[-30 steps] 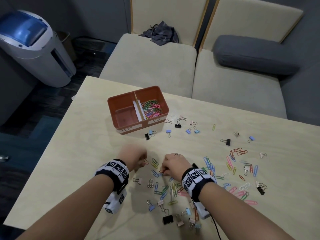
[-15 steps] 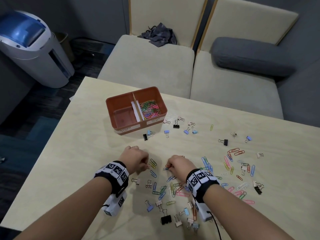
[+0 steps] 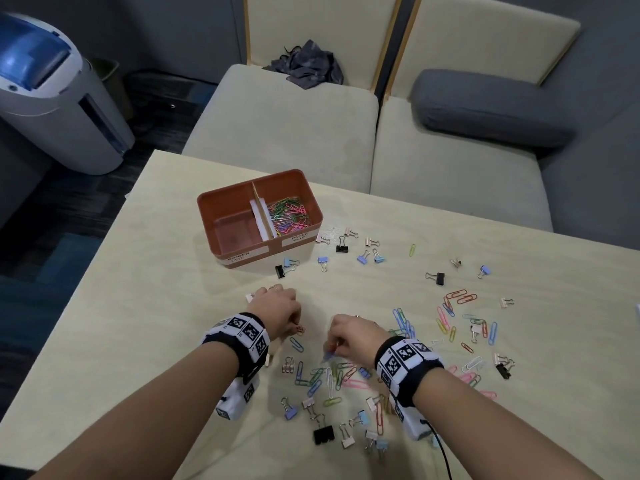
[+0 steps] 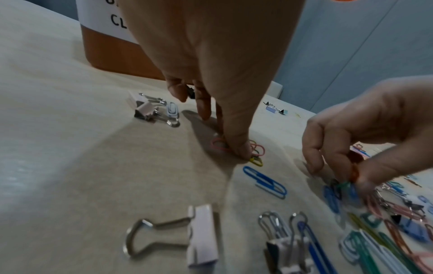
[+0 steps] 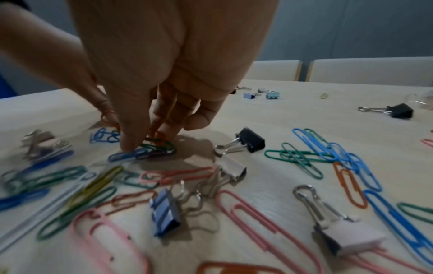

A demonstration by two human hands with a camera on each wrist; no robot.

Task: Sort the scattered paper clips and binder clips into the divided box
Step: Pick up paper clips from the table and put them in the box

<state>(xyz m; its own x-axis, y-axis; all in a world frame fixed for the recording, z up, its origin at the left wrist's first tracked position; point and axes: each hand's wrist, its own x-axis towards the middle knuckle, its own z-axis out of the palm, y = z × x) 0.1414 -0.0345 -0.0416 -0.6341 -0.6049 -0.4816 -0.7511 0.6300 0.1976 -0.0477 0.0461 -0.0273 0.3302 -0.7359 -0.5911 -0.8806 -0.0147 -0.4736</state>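
An orange divided box (image 3: pixel 207 220) stands at the table's far left. Its right compartment holds several coloured paper clips (image 3: pixel 289 216); its left compartment is bare. My left hand (image 3: pixel 297 325) is down on the table in front of the box, its thumb and fingers pinching small pink, orange and yellow paper clips (image 4: pixel 256 152). Just to the right, my right hand (image 3: pixel 332 349) pinches a small bunch of green, blue and orange paper clips (image 5: pixel 152 148) that touches the table. Loose paper clips and binder clips lie around both hands.
A long blue paper clip (image 4: pixel 264 182) lies between my hands. A black binder clip (image 5: pixel 248 141) lies just right of my right hand's fingers. More binder clips (image 3: pixel 343 247) are scattered near the box. Two cushioned seats stand beyond the table's far edge.
Both hands stay low over the same patch of clips and have shifted only slightly. The right hand's fingers have gathered clips into a pinch.
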